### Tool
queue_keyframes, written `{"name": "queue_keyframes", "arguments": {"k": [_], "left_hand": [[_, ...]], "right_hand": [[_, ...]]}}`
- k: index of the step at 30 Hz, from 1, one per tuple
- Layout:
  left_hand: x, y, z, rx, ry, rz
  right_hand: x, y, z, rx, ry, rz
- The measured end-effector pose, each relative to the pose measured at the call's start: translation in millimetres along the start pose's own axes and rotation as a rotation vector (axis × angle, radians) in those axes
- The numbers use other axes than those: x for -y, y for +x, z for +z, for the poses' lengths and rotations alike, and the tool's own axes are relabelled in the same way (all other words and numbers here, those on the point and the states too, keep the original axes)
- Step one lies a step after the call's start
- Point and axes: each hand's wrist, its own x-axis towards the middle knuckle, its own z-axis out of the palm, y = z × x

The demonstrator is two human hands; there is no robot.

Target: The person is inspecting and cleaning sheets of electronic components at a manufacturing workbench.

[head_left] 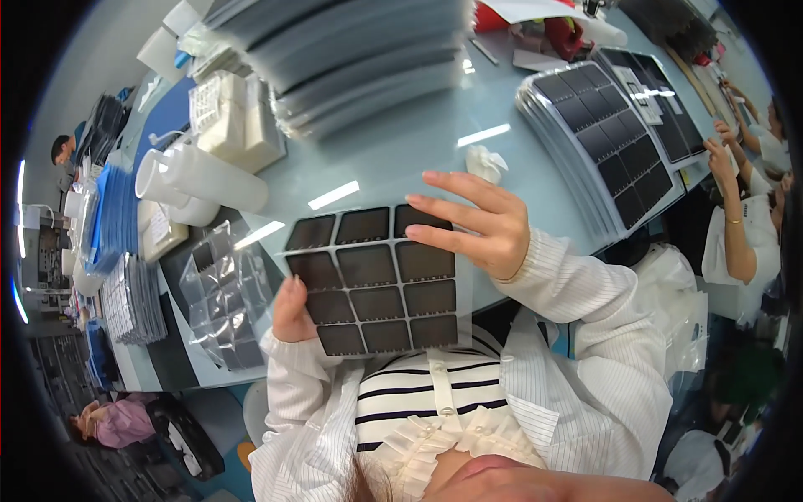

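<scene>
A clear sheet (pixel 400 259) bearing rows of dark rectangular panels is tilted in front of my chest, over the table's near edge. My left hand (pixel 293 311) grips its left edge, with the thumb showing and the other fingers hidden. Over its upper right corner, my right hand (pixel 493 227) is open, with the fingers stretched out and spread. Whether those fingertips touch the panels I cannot tell. Just beyond the right hand lies a crumpled white tissue (pixel 485 164).
A tall stack of sheets (pixel 360 63) stands ahead. To the right lies a stack of similar dark-panelled sheets (pixel 606 138). At left are white bottles (pixel 213 180), a clear plastic tray (pixel 224 297) and a blue stack (pixel 115 209). Other people (pixel 749 209) sit at far right.
</scene>
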Motion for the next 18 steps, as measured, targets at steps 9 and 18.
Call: {"name": "queue_keyframes", "arguments": {"k": [9,18], "left_hand": [[24,-21,62,-0.236,0.338,0.443],[60,-23,84,-0.18,0.637,0.375]], "right_hand": [[14,-45,-19,-0.371,0.873,0.988],[21,-76,-62,-0.163,1.182,0.938]]}}
